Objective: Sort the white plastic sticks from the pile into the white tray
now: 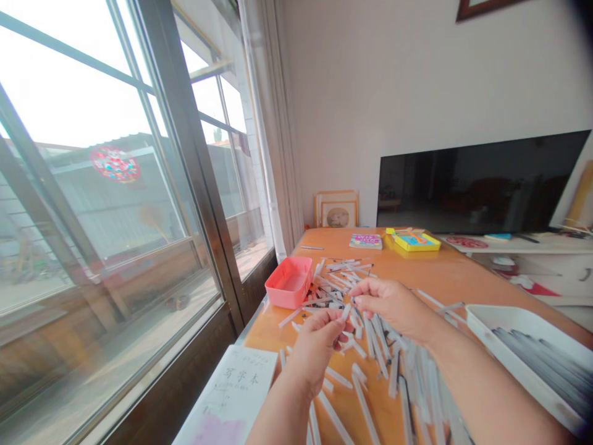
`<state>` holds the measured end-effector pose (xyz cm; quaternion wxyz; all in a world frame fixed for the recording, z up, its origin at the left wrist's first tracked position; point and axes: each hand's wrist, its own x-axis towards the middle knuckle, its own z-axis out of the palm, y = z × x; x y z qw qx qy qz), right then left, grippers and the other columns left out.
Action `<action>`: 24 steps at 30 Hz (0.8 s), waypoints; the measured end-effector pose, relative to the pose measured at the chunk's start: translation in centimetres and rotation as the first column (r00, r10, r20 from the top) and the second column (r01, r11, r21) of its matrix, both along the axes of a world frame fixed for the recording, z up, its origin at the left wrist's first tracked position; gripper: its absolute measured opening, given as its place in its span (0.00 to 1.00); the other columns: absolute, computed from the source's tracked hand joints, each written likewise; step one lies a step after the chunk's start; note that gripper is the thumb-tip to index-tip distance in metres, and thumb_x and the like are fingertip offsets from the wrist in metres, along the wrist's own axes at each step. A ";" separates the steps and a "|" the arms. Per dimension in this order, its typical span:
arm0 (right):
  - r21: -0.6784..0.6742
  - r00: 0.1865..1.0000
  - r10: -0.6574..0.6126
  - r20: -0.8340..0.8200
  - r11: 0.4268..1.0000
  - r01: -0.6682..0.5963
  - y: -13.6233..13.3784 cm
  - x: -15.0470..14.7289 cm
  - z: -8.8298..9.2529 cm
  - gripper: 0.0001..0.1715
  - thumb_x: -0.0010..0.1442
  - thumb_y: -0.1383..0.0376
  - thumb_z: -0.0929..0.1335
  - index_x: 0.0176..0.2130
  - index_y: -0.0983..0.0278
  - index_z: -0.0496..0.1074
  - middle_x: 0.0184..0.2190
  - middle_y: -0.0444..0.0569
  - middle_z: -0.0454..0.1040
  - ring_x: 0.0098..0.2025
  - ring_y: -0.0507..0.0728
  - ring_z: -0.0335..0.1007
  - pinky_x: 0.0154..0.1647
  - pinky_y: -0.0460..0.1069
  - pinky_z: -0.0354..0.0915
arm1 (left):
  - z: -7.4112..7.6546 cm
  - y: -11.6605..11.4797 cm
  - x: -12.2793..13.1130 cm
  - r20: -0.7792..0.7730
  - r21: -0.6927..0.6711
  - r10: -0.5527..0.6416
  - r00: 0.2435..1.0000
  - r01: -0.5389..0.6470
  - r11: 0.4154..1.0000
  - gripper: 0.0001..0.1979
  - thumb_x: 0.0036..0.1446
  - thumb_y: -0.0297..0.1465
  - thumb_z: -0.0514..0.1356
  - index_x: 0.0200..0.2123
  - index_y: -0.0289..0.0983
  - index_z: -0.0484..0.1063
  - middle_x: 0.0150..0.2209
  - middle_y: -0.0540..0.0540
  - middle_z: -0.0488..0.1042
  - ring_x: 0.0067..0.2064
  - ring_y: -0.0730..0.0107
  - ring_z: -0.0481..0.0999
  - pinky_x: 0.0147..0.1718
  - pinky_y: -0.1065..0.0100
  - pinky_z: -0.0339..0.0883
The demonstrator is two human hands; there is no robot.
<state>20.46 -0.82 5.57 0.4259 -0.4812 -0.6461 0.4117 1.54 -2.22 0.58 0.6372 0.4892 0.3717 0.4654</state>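
My left hand (315, 342) is closed in a pinch around a short whitish, translucent pen piece (346, 311), its end pointing up and away. Just to the right, my right hand (377, 298) pinches its fingertips together beside that piece. Something small and dark shows at these fingertips, too small to name. Beneath and around both hands lie many translucent pen barrels (364, 405), loosely scattered over the wooden table (463, 272). Some of them have dark ends or dark insides.
A pink plastic basket (290, 284) stands left of the pile. At right, a white tray (477, 315) holds dark pens (542, 355). A writing booklet (231, 389) lies front left. Farther back are a small book (365, 241) and a yellow box (417, 242). Windows line the left side.
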 end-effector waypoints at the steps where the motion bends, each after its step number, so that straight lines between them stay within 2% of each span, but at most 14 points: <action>1: -0.002 1.000 0.000 -0.003 1.000 0.000 -0.1 -0.1 0.1 0.12 0.55 0.61 0.69 0.38 0.64 0.74 0.25 0.42 0.72 0.28 0.52 0.68 0.33 0.47 0.66 | 0.0 0.0 0.0 -0.007 0.009 -0.003 1.000 0.004 1.000 0.11 0.52 0.37 0.66 0.34 0.34 0.75 0.35 0.42 0.79 0.29 0.73 0.68 0.30 0.70 0.58; 7: 0.005 0.999 0.028 -0.026 1.000 -0.028 -0.1 -0.3 0.1 0.11 0.55 0.62 0.68 0.38 0.65 0.73 0.23 0.40 0.72 0.26 0.51 0.68 0.31 0.46 0.64 | -0.3 0.1 -0.1 -0.015 0.041 -0.024 1.000 0.024 0.999 0.10 0.55 0.36 0.64 0.36 0.34 0.76 0.36 0.41 0.78 0.31 0.72 0.69 0.32 0.70 0.57; 13: 0.012 1.000 -0.010 -0.014 1.000 0.011 0.0 -0.2 0.0 0.11 0.54 0.61 0.68 0.37 0.65 0.74 0.22 0.40 0.71 0.26 0.51 0.68 0.31 0.47 0.65 | -0.2 0.0 0.0 -0.024 0.034 -0.026 0.999 0.027 0.999 0.11 0.54 0.37 0.65 0.35 0.35 0.76 0.36 0.42 0.78 0.30 0.73 0.68 0.32 0.70 0.57; 24: 0.041 0.997 0.052 0.048 0.998 -0.054 0.0 -0.1 -0.3 0.09 0.56 0.63 0.67 0.37 0.65 0.73 0.23 0.41 0.72 0.27 0.51 0.68 0.32 0.46 0.64 | -0.4 0.2 0.1 -0.015 0.019 -0.030 0.999 0.030 0.999 0.14 0.52 0.40 0.68 0.35 0.35 0.75 0.35 0.42 0.79 0.30 0.72 0.69 0.31 0.69 0.57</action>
